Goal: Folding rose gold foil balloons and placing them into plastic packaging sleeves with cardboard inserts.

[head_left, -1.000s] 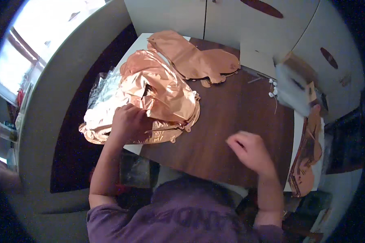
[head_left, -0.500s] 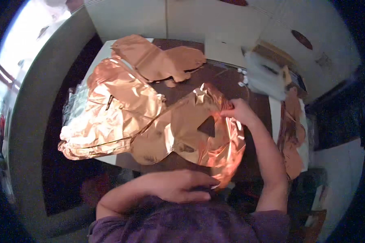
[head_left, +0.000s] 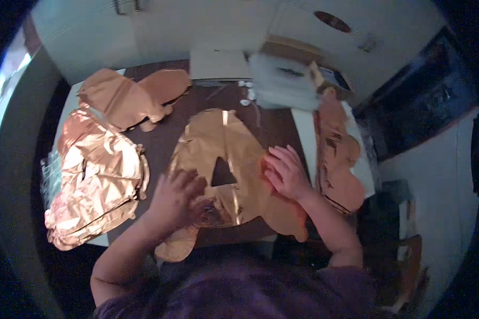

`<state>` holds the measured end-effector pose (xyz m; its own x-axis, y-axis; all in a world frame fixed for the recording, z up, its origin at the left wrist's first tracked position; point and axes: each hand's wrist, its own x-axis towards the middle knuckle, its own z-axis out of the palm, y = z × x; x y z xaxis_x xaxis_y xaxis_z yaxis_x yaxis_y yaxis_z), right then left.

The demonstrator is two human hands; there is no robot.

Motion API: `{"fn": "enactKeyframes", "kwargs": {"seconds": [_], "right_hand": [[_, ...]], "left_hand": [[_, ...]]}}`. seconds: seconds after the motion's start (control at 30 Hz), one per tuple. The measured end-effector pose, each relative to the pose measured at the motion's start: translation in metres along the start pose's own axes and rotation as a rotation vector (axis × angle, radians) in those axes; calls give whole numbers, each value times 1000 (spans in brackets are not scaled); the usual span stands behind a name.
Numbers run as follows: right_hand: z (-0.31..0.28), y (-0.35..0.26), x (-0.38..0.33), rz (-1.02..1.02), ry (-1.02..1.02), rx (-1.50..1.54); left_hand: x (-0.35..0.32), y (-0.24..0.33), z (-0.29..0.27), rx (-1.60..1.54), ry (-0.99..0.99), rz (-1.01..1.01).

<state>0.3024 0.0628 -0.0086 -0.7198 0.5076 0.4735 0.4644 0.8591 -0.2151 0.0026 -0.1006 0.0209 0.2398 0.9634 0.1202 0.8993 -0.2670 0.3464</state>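
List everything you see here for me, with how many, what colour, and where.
A-shaped foil piece: one, copper, middle of the table
Crumpled foil pile: count unclear, shiny copper, table's left side
Smooth foil stack: count unclear, copper, back left
Right foil stack: count unclear, copper, right edge
Table: one, dark brown with pale edges, beneath these
Plastic bag: one, translucent whitish, back right
Small objects: several, white, left of the bag
Oval: one, dark red, on the pale back wall
Framed panel: one, dark, far right
Shirt: one, purple, bottom
Left hand: one, over the A's left leg
Right hand: one, at its right side
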Motion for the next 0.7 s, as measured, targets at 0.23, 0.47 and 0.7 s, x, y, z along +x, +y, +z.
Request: {"fn": "enactKeyframes", "kwargs": {"seconds": [0.23, 0.47, 0.7], "right_hand": [[-66, 183, -3, 743, 273, 212], [-47, 239, -25, 906, 141, -164], [-48, 243, -40, 792, 264, -333]], "left_hand": [[44, -29, 27, -69, 199, 136], [50, -25, 30, -9, 176, 131], [74, -11, 21, 39, 322, 187]]}}
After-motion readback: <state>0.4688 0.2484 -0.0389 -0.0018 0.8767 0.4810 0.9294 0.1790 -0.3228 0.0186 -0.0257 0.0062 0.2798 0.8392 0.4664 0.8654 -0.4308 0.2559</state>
